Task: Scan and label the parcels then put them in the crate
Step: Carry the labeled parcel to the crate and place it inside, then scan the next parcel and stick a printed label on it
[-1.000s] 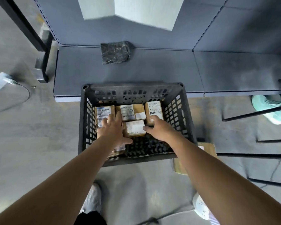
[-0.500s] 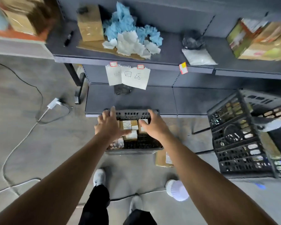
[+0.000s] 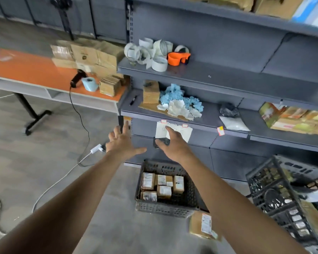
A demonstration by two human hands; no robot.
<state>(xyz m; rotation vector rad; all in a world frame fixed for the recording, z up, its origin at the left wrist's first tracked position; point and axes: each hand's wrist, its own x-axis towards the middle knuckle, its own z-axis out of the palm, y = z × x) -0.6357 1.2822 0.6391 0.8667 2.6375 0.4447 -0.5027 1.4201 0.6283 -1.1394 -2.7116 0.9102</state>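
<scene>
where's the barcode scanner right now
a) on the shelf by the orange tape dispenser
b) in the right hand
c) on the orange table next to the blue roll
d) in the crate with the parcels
c: the scanner sits on the orange table beside the blue roll, while the left hand and right hand are open and hold nothing.

The grey floor (image 3: 35, 158) carries the crate (image 3: 163, 208), with 1 parcel (image 3: 200, 225) lying just beside it.

Place: parcel packing storeroom
Signs: grey metal shelves (image 3: 228, 79), label rolls (image 3: 159, 64), cardboard boxes (image 3: 99, 55), plastic crate (image 3: 163, 208)
Also: scanner (image 3: 77, 77) on orange surface (image 3: 35, 70)
</scene>
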